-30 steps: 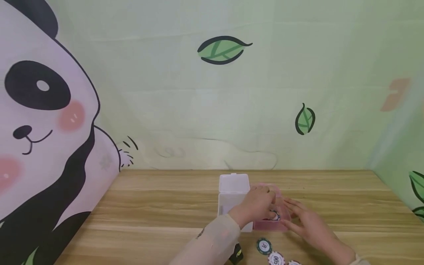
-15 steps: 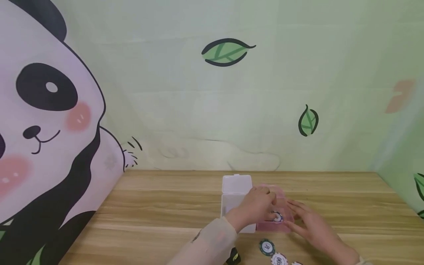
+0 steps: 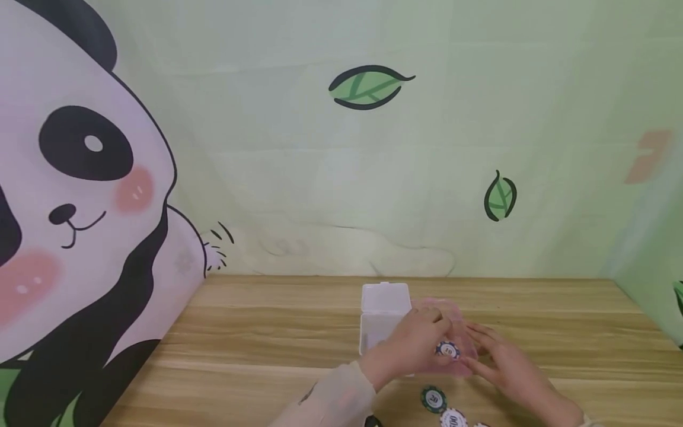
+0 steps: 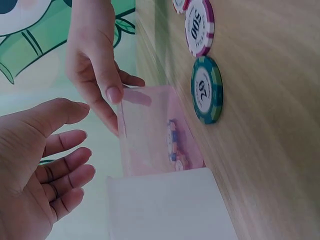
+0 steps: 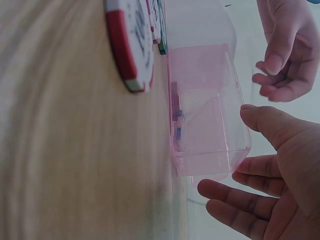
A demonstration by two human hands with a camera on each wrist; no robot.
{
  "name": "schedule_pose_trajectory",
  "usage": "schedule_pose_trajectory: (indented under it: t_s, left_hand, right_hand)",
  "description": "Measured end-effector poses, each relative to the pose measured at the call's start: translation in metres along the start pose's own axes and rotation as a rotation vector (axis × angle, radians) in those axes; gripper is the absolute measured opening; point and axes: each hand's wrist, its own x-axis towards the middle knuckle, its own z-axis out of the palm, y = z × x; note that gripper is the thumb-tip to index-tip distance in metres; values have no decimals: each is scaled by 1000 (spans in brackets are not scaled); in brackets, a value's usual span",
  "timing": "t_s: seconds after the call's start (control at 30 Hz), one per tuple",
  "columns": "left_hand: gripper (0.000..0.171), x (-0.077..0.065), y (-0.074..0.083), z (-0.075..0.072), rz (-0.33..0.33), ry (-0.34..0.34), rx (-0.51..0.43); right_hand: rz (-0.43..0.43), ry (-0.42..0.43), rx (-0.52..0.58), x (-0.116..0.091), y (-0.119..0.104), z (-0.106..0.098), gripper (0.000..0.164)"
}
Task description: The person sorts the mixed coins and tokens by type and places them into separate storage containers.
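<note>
A translucent pink box stands on the table with a few poker chips inside, among them a blue-and-white poker chip. My left hand hovers over the box; in the left wrist view its fingers are loosely bent with nothing between them. The right hand grips the right end of the pink box, thumb on the near corner and fingers on the far side. Left of it, touching or nearly so, a white box has its lid tipped back.
Nearer me on the wooden table lie a green 20 chip, a purple-and-white 500 chip and a red-and-white chip. A dark object shows partly below my left sleeve. A panda-print cloth hangs behind.
My left hand has lifted slightly from the pink box, and more of the blue-and-white chip shows. The right hand keeps its place on the box. The whole view has shifted slightly.
</note>
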Motion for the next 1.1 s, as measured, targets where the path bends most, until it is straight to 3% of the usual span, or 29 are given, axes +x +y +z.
schedule_pose_trajectory:
  t_s: [0.17, 0.4, 0.5, 0.7, 0.9, 1.1]
  left_hand:
    - [32, -8, 3, -4, 52, 110, -22]
    - [42, -17, 6, -8, 83, 157, -44]
    - [38, -23, 8, -9, 108, 183, -12]
    - [32, -34, 15, -11, 113, 157, 33]
    - [35, -45, 20, -8, 133, 140, 5]
    - [35, -53, 23, -5, 113, 62, -39]
  right_hand:
    - [-3, 2, 3, 0, 1, 0, 55]
    - [-11, 10, -6, -1, 2, 0, 54]
    - [-7, 3, -4, -1, 2, 0, 54]
    - [-10, 7, -5, 0, 2, 1, 56]
    - [8, -8, 0, 0, 1, 0, 56]
    - [20, -19, 9, 1, 1, 0, 56]
